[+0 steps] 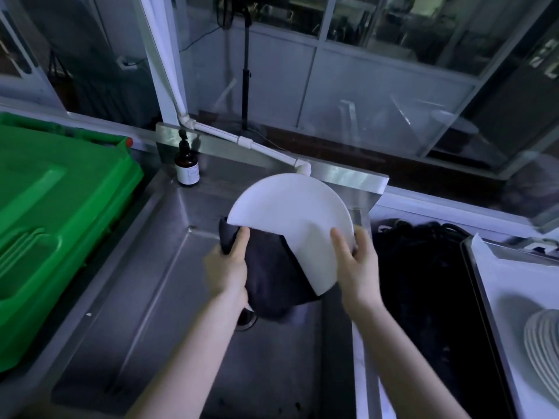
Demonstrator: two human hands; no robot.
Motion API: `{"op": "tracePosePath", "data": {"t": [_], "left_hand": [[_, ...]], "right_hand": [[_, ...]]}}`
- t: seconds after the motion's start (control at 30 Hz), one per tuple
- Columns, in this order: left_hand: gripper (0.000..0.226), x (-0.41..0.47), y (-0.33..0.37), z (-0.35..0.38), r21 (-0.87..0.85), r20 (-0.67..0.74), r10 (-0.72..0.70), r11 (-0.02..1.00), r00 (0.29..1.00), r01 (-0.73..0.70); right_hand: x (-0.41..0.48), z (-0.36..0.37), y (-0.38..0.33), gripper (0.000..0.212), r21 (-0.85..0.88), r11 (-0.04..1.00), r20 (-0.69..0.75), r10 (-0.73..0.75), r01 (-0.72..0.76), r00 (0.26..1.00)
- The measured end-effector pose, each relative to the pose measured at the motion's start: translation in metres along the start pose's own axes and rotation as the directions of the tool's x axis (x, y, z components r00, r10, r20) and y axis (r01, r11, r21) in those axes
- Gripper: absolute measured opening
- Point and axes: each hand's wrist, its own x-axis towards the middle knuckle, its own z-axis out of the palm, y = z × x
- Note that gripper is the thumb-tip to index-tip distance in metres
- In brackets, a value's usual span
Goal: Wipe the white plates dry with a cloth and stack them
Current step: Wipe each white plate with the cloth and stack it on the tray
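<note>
Right now my left hand [228, 266] grips a dark cloth [272, 276], thumb curled over its top edge and pressing it against the near left part of a white plate [290, 207]; the cloth covers the lower left of the plate's face and hangs down below it in a loose fold. My right hand [357, 261] holds the plate by its right rim, thumb lying on the face towards me and the fingers wrapped round behind the edge. The plate is tilted up, nearly on edge, held in the air above a steel sink [151, 297]; its drain [246, 320] shows just below my left wrist. A white pipe [260, 146] runs along the far wall of the sink and ends just behind the plate's top rim. At the far left corner stands a brown pump bottle [187, 164]; further left sits a green plastic bin [45, 222]. To the right of the sink lies a black tangled heap [423, 282], what exactly I cannot tell; beyond it, at the right edge, a stack of white plates [544, 343] rests on a white-lined tray [484, 297].
</note>
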Motion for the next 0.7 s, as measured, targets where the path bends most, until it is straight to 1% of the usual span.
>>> {"op": "tracePosePath", "data": {"t": [0.03,0.07,0.1,0.13,0.17,0.23,0.27,0.3,0.33,0.37,0.4,0.43,0.47,0.5,0.53,0.57,0.6,0.63,0.7], "left_hand": [[0.024,0.002,0.006,-0.003,0.026,0.020,0.079,0.997,0.997,-0.079],[0.025,0.004,0.012,-0.005,0.075,0.052,0.153,0.985,0.987,-0.156],[0.026,0.004,0.019,-0.007,0.140,0.104,0.214,0.964,0.971,-0.227],[0.026,0.003,0.025,-0.007,0.203,0.177,0.263,0.933,0.949,-0.296],[0.026,0.003,0.030,-0.007,0.265,0.259,0.295,0.894,0.920,-0.362],[0.029,0.002,0.038,-0.005,0.379,0.413,0.336,0.781,0.846,-0.495],[0.029,0.001,0.041,-0.003,0.404,0.481,0.346,0.728,0.805,-0.554],[0.027,-0.001,0.042,-0.003,0.405,0.534,0.349,0.694,0.770,-0.595],[0.025,-0.002,0.042,-0.004,0.398,0.566,0.347,0.680,0.748,-0.616],[0.024,-0.003,0.040,-0.005,0.393,0.573,0.343,0.681,0.744,-0.618],[0.023,-0.003,0.036,-0.008,0.385,0.554,0.351,0.696,0.755,-0.606],[0.021,-0.004,0.030,-0.009,0.369,0.504,0.365,0.729,0.783,-0.577],[0.020,-0.004,0.023,-0.011,0.339,0.422,0.364,0.786,0.830,-0.517],[0.020,-0.004,0.017,-0.011,0.302,0.329,0.331,0.850,0.884,-0.431],[0.021,-0.003,0.014,-0.010,0.260,0.256,0.276,0.904,0.927,-0.341],[0.021,-0.002,0.013,-0.009,0.229,0.220,0.227,0.933,0.949,-0.277],[0.021,0.000,0.014,-0.008,0.228,0.222,0.209,0.938,0.952,-0.259],[0.022,0.004,0.016,-0.007,0.253,0.255,0.215,0.926,0.943,-0.280],[0.030,0.010,0.024,-0.007,0.334,0.385,0.239,0.864,0.891,-0.376]], "right_hand": [[0.009,-0.011,-0.003,0.010,-0.013,1.000,0.110,-0.009,0.011,0.994],[0.018,-0.021,-0.009,0.020,0.001,1.000,0.202,-0.014,0.014,0.979],[0.027,-0.029,-0.016,0.025,0.001,1.000,0.286,-0.027,0.028,0.958],[0.036,-0.033,-0.024,0.026,-0.054,0.995,0.344,-0.061,0.084,0.937],[0.041,-0.035,-0.033,0.024,-0.142,0.974,0.398,-0.106,0.175,0.911],[0.045,-0.029,-0.043,0.019,-0.290,0.880,0.511,-0.190,0.377,0.838],[0.044,-0.025,-0.043,0.025,-0.322,0.835,0.564,-0.209,0.446,0.799],[0.042,-0.022,-0.041,0.033,-0.330,0.815,0.594,-0.214,0.477,0.776],[0.040,-0.020,-0.039,0.040,-0.325,0.816,0.600,-0.212,0.478,0.771],[0.040,-0.021,-0.036,0.043,-0.311,0.832,0.581,-0.217,0.460,0.784],[0.042,-0.023,-0.032,0.043,-0.296,0.854,0.533,-0.223,0.427,0.816],[0.043,-0.025,-0.029,0.041,-0.273,0.889,0.451,-0.220,0.369,0.865],[0.043,-0.026,-0.025,0.039,-0.233,0.929,0.341,-0.198,0.287,0.919],[0.042,-0.026,-0.021,0.038,-0.170,0.965,0.232,-0.156,0.198,0.960],[0.039,-0.024,-0.018,0.039,-0.104,0.987,0.155,-0.101,0.118,0.983],[0.036,-0.022,-0.015,0.041,-0.069,0.995,0.125,-0.056,0.065,0.991],[0.033,-0.021,-0.013,0.043,-0.078,0.996,0.132,-0.039,0.049,0.990],[0.031,-0.022,-0.013,0.044,-0.118,0.991,0.166,-0.050,0.070,0.985],[0.032,-0.025,-0.019,0.040,-0.228,0.958,0.301,-0.098,0.172,0.948]]}}
